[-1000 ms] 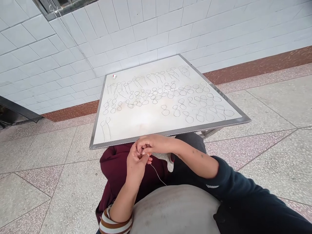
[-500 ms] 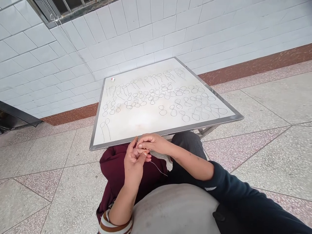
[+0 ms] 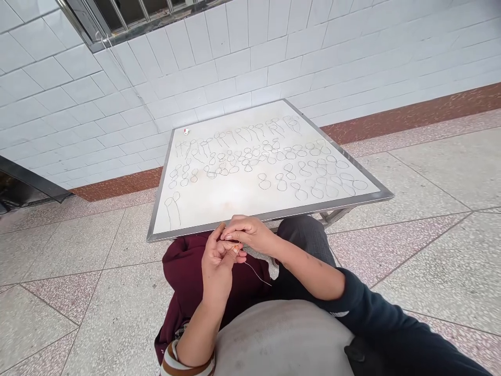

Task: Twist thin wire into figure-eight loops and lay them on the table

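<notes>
1. Tabletop (image 3: 219,201): white, metal-edged, beyond both hands.
2. Left hand (image 3: 216,261): thumb and fingers pinching the thread.
3. Right hand (image 3: 252,233): fingers bent, just beside the left's; cannot tell whether they grip.
4. Loops (image 3: 265,188): rowed on the tabletop.
5. Thread (image 3: 254,270): trailing from the left hand above the lap.

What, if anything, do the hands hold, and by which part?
The left hand holds a strand, away from its loose end; whether the right hand grips it too cannot be told.
</notes>
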A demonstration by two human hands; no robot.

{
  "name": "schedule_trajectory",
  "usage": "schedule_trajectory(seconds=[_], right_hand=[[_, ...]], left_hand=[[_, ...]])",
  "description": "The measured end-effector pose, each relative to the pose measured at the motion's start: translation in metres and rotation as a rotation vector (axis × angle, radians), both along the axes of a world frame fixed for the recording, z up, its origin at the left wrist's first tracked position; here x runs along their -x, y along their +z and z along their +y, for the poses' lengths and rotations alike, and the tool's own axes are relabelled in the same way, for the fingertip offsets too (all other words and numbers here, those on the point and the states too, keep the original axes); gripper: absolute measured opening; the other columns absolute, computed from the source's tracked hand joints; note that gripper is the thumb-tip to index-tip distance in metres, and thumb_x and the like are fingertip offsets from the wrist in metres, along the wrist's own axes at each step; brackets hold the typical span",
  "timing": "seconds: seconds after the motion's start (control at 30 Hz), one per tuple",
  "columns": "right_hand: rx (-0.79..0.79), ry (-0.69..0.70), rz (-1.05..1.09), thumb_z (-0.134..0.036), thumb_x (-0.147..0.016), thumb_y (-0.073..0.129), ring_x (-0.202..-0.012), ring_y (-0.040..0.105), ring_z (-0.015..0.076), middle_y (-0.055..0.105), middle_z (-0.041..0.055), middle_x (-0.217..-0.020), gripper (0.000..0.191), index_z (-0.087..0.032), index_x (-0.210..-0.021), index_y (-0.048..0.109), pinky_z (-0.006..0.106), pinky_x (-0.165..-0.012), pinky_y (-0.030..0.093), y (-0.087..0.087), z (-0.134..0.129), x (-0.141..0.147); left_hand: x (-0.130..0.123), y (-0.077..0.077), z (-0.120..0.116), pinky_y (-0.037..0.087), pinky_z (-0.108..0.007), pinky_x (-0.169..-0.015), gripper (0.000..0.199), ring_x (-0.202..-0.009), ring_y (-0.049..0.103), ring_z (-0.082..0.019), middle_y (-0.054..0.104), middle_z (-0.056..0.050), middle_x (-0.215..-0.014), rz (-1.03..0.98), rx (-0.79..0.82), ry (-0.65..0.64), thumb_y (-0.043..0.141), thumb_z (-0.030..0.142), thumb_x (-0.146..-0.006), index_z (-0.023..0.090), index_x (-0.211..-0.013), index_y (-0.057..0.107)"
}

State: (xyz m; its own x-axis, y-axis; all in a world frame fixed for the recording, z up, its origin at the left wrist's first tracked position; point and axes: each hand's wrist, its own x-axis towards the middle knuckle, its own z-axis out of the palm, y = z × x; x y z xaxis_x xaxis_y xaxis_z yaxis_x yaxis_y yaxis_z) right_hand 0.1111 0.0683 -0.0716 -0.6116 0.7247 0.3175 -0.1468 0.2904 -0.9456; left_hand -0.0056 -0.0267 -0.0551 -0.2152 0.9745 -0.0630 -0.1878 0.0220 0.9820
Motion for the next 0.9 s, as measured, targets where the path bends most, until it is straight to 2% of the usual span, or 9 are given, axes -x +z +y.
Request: schedule_trajectory(seconds=[0.1,0.17,0.3,0.4,0.5,0.73,0.9], right_hand=[[0.033,0.062,-0.031,-0.040,-0.089,0.056,-0.076,0.056,0.0108,0.056,0.0021,-0.093,0.023,-0.022,-0.100,0.067,0.024,-0.069,0.046,0.009,0.000,-0.007],[0.063,0.043,-0.060,-0.042,-0.092,0.051,-0.076,0.054,0.0108,0.057,0.0024,-0.094,0.027,-0.021,-0.105,0.061,0.025,-0.070,0.046,0.012,-0.003,-0.012],[0.091,0.025,-0.171,-0.044,-0.091,0.052,-0.068,0.052,0.0108,0.059,-0.0007,-0.081,0.025,-0.020,-0.095,0.053,0.024,-0.064,0.044,0.006,-0.017,-0.018],[0.024,0.017,-0.259,-0.038,-0.090,0.055,-0.067,0.054,0.0109,0.061,-0.0021,-0.076,0.018,-0.020,-0.088,0.053,0.023,-0.063,0.041,-0.002,-0.026,-0.014],[-0.060,-0.009,-0.245,-0.031,-0.096,0.045,-0.066,0.054,0.0105,0.060,-0.0033,-0.070,0.018,-0.021,-0.085,0.056,0.023,-0.067,0.041,-0.004,-0.031,-0.007],[-0.214,-0.169,-0.388,-0.025,-0.097,0.039,-0.066,0.055,0.0113,0.061,-0.0036,-0.068,0.018,-0.022,-0.088,0.054,0.023,-0.065,0.040,-0.002,-0.043,0.004],[-0.259,-0.211,-0.469,-0.022,-0.096,0.038,-0.067,0.058,0.0127,0.062,-0.0034,-0.068,0.016,-0.022,-0.087,0.051,0.024,-0.066,0.040,-0.004,-0.050,0.009]], left_hand=[[0.003,0.000,0.001,0.057,-0.032,-0.068,0.062,-0.073,0.069,-0.018,0.069,-0.001,-0.075,-0.005,-0.004,0.032,0.068,0.025,-0.080,0.019,-0.136,0.042],[0.005,0.002,0.002,0.057,-0.032,-0.069,0.064,-0.073,0.069,-0.017,0.069,-0.001,-0.076,-0.012,-0.017,0.074,0.068,0.025,-0.079,0.019,-0.137,0.041],[0.009,0.008,0.004,0.055,-0.029,-0.068,0.065,-0.077,0.068,-0.017,0.071,-0.001,-0.078,-0.024,-0.048,0.193,0.069,0.025,-0.078,0.020,-0.137,0.041],[0.010,0.010,0.006,0.053,-0.027,-0.072,0.061,-0.085,0.067,-0.017,0.072,-0.002,-0.080,-0.007,-0.054,0.270,0.071,0.024,-0.078,0.021,-0.133,0.045],[0.010,0.011,0.007,0.051,-0.025,-0.074,0.059,-0.086,0.066,-0.015,0.072,-0.002,-0.081,0.000,-0.046,0.309,0.072,0.022,-0.076,0.020,-0.131,0.048],[0.012,0.007,0.013,0.050,-0.027,-0.077,0.058,-0.076,0.066,-0.013,0.068,0.002,-0.070,-0.119,-0.104,0.368,0.073,0.018,-0.074,0.018,-0.128,0.050],[0.013,0.004,0.017,0.049,-0.028,-0.081,0.050,-0.070,0.062,-0.010,0.062,0.006,-0.063,-0.115,-0.182,0.397,0.071,0.016,-0.076,0.018,-0.123,0.054]])
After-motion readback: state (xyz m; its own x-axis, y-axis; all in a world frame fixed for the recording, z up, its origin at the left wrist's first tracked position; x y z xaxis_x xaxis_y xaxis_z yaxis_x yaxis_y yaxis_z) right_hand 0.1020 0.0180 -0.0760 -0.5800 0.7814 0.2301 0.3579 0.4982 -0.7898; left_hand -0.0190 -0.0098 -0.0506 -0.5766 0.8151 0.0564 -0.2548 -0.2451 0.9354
